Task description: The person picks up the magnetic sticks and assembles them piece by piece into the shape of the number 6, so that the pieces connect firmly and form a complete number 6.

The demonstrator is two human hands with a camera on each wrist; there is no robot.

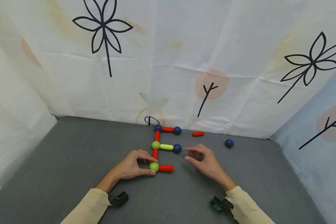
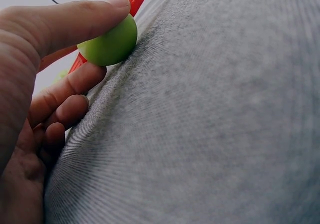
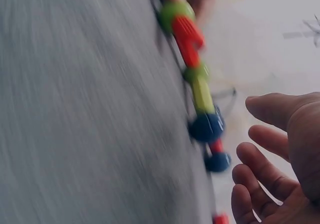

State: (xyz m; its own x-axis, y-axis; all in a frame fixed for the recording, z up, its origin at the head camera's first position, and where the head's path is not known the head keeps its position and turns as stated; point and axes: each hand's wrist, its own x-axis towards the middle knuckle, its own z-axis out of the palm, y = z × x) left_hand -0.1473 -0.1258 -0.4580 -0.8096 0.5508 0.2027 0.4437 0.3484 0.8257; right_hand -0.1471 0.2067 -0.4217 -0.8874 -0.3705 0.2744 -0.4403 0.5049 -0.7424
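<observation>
Balls and short rods are joined into an E-like shape on the grey table. My left hand (image 1: pixel 133 165) pinches its lowest green ball (image 1: pixel 154 167) between thumb and fingers, as the left wrist view also shows. A red rod (image 1: pixel 166 168) sticks out to the right from that ball, with its far end bare. Up the spine sit another green ball (image 1: pixel 155 145) and a blue ball (image 1: pixel 158 128). A yellow-green rod (image 1: pixel 166 147) ends in a blue ball (image 1: pixel 177 148). Just right of that ball hovers my right hand (image 1: pixel 205 161), fingers loosely bent and holding nothing.
A loose red rod (image 1: pixel 198 133) lies near the back edge of the table (image 1: pixel 72 149). Farther right is a loose blue ball (image 1: pixel 229 143). A white printed cloth (image 1: pixel 173 77) hangs right behind the table, with more cloth at both sides.
</observation>
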